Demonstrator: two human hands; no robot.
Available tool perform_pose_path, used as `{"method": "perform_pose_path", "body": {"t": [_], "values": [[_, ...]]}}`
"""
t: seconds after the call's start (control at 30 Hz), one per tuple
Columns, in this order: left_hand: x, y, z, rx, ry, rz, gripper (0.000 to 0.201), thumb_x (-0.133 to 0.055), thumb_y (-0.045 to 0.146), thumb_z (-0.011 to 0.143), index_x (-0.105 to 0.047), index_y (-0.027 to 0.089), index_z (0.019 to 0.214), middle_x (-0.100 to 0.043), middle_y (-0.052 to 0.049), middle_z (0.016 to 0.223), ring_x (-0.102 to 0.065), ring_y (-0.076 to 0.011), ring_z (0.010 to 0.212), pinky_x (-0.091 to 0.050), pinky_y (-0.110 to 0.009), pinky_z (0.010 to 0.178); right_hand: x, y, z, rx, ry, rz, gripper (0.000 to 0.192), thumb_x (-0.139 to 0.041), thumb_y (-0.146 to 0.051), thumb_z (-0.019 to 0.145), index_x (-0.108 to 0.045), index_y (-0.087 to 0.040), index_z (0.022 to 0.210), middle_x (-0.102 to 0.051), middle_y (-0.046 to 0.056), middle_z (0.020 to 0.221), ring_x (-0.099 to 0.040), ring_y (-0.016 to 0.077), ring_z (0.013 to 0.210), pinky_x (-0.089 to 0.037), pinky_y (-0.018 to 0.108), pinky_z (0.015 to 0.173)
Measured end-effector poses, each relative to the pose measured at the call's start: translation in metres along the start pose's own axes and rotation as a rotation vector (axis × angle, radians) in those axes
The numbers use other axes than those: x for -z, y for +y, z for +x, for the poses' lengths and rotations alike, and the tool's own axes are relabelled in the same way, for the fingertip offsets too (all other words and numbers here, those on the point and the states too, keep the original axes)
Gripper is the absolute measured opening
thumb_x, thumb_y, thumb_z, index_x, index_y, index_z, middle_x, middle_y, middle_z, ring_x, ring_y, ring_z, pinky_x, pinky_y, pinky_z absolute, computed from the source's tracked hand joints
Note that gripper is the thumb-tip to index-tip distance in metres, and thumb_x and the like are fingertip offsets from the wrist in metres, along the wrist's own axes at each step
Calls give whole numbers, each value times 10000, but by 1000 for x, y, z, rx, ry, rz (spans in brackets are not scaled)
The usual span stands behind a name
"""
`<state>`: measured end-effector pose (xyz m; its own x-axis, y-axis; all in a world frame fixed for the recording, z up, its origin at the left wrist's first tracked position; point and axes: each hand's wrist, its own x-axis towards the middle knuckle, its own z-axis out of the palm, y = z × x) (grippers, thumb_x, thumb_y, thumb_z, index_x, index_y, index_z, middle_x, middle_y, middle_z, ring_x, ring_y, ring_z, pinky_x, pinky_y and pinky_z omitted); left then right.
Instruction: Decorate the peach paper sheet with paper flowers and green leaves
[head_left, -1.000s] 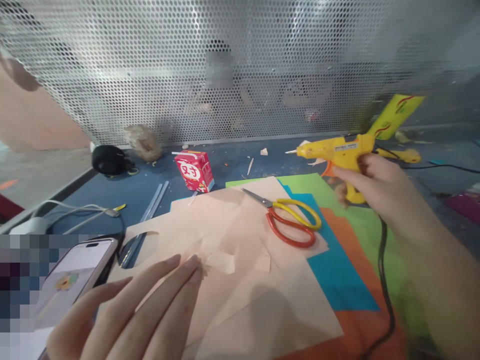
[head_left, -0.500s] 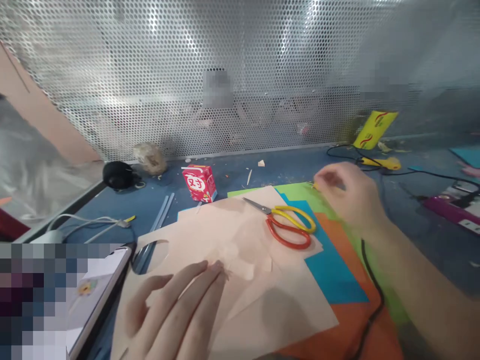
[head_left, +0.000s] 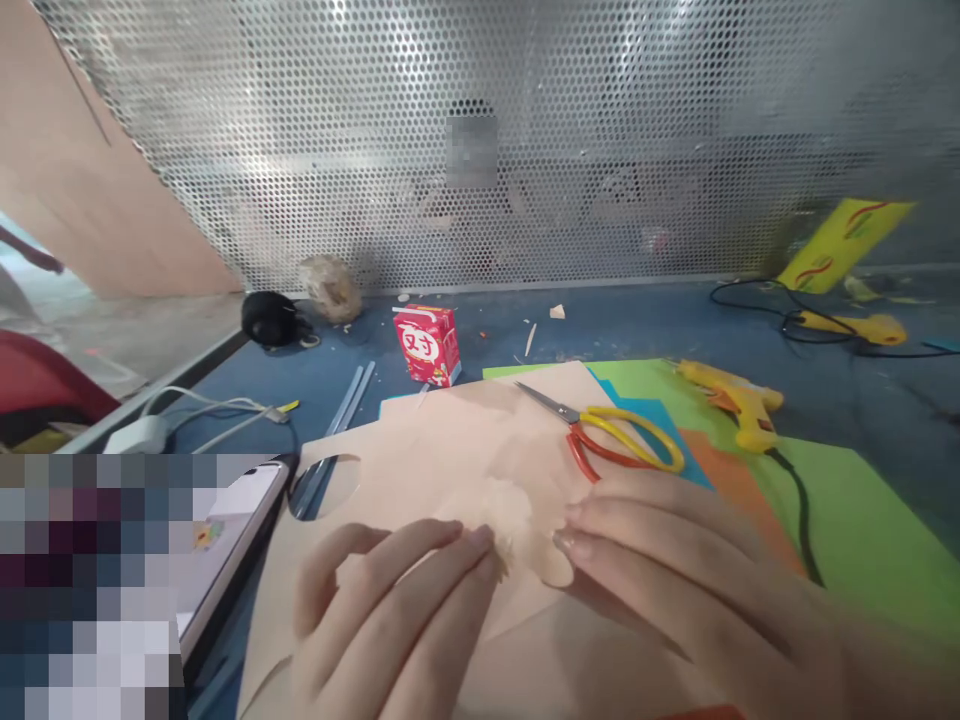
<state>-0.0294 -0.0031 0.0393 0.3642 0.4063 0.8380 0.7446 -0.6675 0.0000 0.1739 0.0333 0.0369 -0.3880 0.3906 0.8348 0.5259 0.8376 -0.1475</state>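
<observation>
My left hand (head_left: 405,605) has its fingertips closed on the left side of a small pale paper cutout (head_left: 514,505). Short yellowish fringe shows under those fingertips. From the right, my right hand (head_left: 682,565) pinches the cutout's other edge, its fingers bent together. Both thumbs are hidden. Beneath lies a larger pale paper sheet (head_left: 420,440). Just beyond my right hand, scissors (head_left: 581,415) with one yellow and one orange handle rest on the sheets. A yellow glue gun (head_left: 739,400) lies on green paper (head_left: 862,510) farther right.
A red drink carton (head_left: 427,345) stands behind the sheets. Clear glue sticks (head_left: 349,400), a phone (head_left: 240,550) and a white charger (head_left: 139,435) are at left. Another yellow glue gun (head_left: 855,326) with a black cord lies back right. A perforated metal panel (head_left: 360,150) closes off the rear.
My right hand has left the glue gun, which now lies on the green paper, and come to the cutout's right edge. My left hand stays on the cutout. The view has turned slightly left.
</observation>
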Motion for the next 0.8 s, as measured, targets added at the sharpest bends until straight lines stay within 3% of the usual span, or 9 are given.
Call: {"method": "perform_pose_path", "body": {"t": [0.07,0.2,0.4,0.6,0.8], "values": [[-1,1,1,-2,-17,-25,164,-595,124,762,-675,132,904,-730,-60,873,-632,-186,894,-432,-382,763,1,0,3,99,69,-26,173,-520,-140,834,-652,-224,909,-714,17,883,-666,170,854,-584,288,745],[-1,1,1,2,-61,-74,202,-639,111,732,-673,125,930,-725,-55,918,-611,-174,938,-425,-374,792,8,4,6,189,40,-87,167,-510,-149,860,-668,-201,876,-716,25,898,-655,155,907,-576,251,784],[-2,3,0,43,-75,-79,290,-639,29,695,-656,130,967,-712,-45,947,-594,-174,945,-405,-378,816,14,4,6,169,-27,-53,169,-516,-147,878,-666,-132,955,-717,44,917,-633,122,939,-543,190,813],[-2,8,-1,77,-130,-100,277,-572,-20,718,-640,124,944,-691,-57,950,-569,-196,978,-384,-408,837,13,4,4,170,-79,-49,171,-553,-160,859,-674,-109,968,-709,31,938,-617,126,935,-510,212,819],[-6,13,3,155,-89,-142,267,-594,-17,714,-620,126,938,-681,-47,940,-564,-201,962,-396,-407,814,14,6,2,158,-118,-50,234,-443,-165,914,-657,-120,997,-699,27,977,-602,137,964,-504,234,818]]}}
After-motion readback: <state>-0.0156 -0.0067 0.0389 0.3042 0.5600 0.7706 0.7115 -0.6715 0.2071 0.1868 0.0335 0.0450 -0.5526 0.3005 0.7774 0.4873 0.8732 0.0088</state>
